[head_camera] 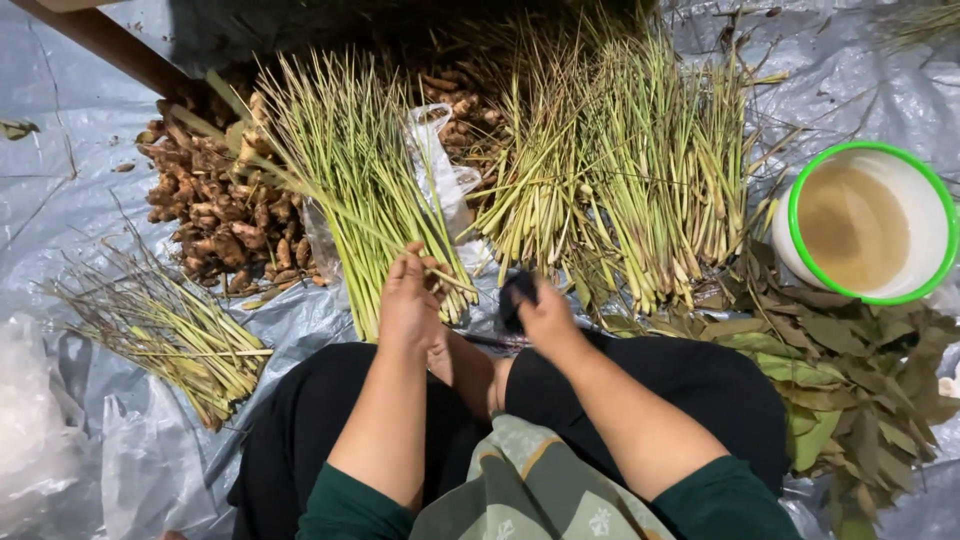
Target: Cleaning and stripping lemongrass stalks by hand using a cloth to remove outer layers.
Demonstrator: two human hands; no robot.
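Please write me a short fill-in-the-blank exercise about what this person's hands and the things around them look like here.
1. The left hand touches a bundle of green ____ stalks.
2. The right hand grips a small ____ -coloured object.
3. The white bowl has a ____ rim.
4. The heap of leaves lies on the person's ____ side.

Missing words: lemongrass; dark; green; right

Brown knobbly roots, heaped on grey plastic sheeting. White bucket with green rim, holding murky liquid. Dried green-brown leaves, piled just below the bucket.
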